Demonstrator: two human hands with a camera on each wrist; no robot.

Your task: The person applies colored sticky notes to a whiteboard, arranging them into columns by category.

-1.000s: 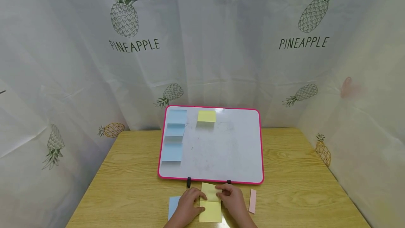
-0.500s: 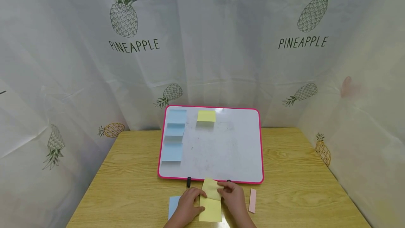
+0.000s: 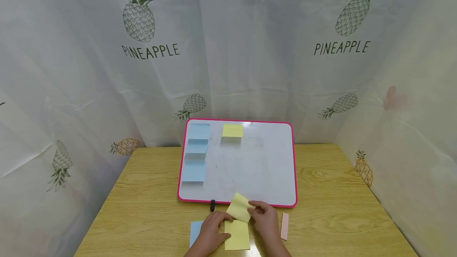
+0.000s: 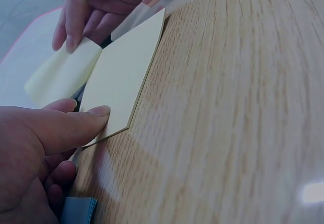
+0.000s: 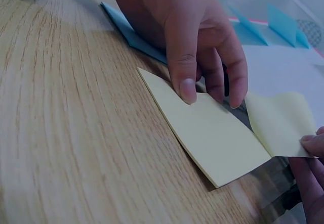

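Observation:
A yellow sticky note pad (image 3: 237, 238) lies on the table in front of the whiteboard. My left hand (image 3: 212, 230) grips its left side, thumb (image 4: 98, 114) on the top face and other fingers at the edge. Between thumb and fingers, my right hand (image 3: 267, 222) pinches the right edge of a single yellow sticky note (image 3: 238, 208). That note is lifted and turned at an angle beyond the pad's far edge, its near corner right at the pad in the right wrist view. Its surface is slightly curved.
Behind the hands a pink-framed whiteboard (image 3: 250, 162) leans on black feet. Three blue notes (image 3: 194, 171) line its left side, and one yellow note (image 3: 232, 130) sits near the top. A blue pad (image 3: 195, 231) lies left, a narrow pink pad (image 3: 284, 226) right.
The yellow note has moved up and away from the pad and swung clockwise with my right hand. My left hand has stayed in place on the pad.

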